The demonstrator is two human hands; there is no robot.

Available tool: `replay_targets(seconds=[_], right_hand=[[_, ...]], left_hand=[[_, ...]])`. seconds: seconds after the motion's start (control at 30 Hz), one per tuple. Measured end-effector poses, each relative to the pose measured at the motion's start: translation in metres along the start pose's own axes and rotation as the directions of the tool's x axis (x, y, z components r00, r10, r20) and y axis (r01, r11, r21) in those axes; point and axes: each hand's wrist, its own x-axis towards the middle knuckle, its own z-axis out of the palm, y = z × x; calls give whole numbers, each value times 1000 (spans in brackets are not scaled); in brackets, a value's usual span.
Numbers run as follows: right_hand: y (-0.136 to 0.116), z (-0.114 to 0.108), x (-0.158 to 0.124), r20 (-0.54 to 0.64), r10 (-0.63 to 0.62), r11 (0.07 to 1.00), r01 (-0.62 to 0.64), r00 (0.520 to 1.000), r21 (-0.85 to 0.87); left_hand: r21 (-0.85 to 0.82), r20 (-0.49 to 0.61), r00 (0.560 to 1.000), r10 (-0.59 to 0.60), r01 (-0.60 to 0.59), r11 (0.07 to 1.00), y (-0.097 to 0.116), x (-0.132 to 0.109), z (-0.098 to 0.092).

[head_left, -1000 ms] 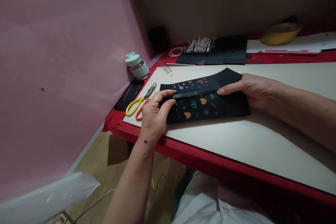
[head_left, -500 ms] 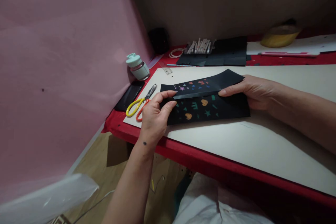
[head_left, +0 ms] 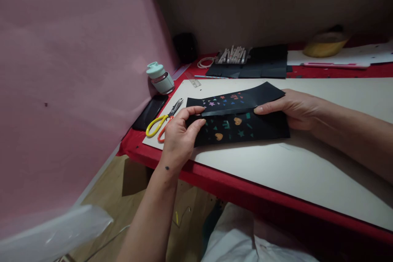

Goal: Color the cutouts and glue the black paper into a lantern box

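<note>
Both hands hold a black paper sheet point(head_left: 264, 125) above the white board. Coloured stars, hearts, triangles and other small shapes cover it, and a raised fold or strip runs across its middle. My left hand point(head_left: 182, 131) pinches the left side between thumb and forefinger, close to that fold. At the right end my right hand point(head_left: 296, 108) grips the paper, thumb on top and the other fingers behind it, largely hidden. Scissors point(head_left: 161, 125) with one yellow and one orange handle lie just left of my left hand.
On the red-covered table lie a white board point(head_left: 322, 180), a phone point(head_left: 150, 112), a jar with a mint lid point(head_left: 161, 80) and a clear ruler point(head_left: 193, 81). Behind are a box of markers point(head_left: 233, 55), black paper point(head_left: 264, 63), a tape roll point(head_left: 325, 47) and a pink pen point(head_left: 336, 65).
The view has shifted slightly. Both hands keep the same hold on the black paper, and its pose is nearly unchanged.
</note>
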Motion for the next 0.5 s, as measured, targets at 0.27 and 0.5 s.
replay_targets(seconds=[0.27,0.5], right_hand=[[2,-1,2,37,-13,999,11,999,47],[2,-2,4,52,-22,997,18,998,77]], left_hand=[[75,-71,997,27,-21,997,2,1,1],[53,-92,996,4,1,999,-1,2,0]])
